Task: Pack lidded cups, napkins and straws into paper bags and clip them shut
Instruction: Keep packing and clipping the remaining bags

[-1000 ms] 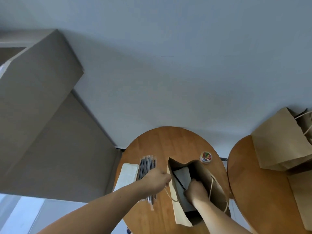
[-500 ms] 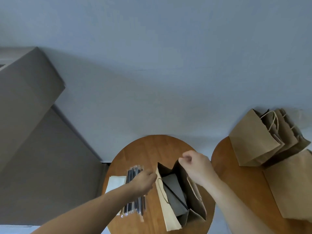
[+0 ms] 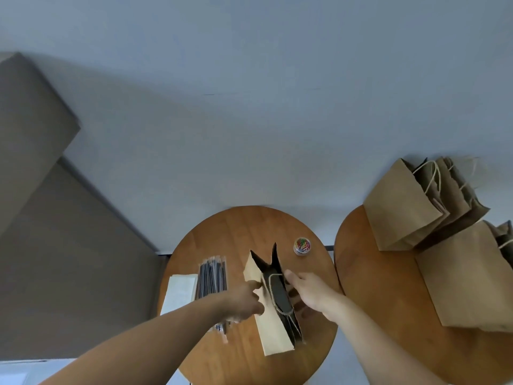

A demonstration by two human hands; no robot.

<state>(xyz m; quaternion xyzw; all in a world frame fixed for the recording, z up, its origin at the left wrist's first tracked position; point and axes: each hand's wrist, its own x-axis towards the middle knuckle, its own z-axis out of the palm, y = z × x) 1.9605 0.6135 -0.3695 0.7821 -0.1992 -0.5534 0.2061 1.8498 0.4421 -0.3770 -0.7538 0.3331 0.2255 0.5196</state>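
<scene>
Standing near the middle of the round table point(image 3: 238, 234), the paper bag point(image 3: 273, 329) has bare wood at its 12 o'clock up to the far rim. Its mouth, squeezed to a dark slit, runs 11 to 5 o'clock; contents hidden. The left hand point(image 3: 244, 300) pinches its 9 o'clock wall, and the right hand point(image 3: 308, 290) clasps the 3 o'clock wall. At 9 o'clock lie straws point(image 3: 212, 276) and napkins point(image 3: 180, 290), with a clip jar point(image 3: 302, 245) at 1 o'clock.

We count two tabletops point(image 3: 222, 234) point(image 3: 358, 273), one open bag point(image 3: 273, 329), several other bags point(image 3: 397, 218), one clip jar point(image 3: 301, 245), one napkin stack point(image 3: 179, 293), one straw bundle point(image 3: 212, 276).
</scene>
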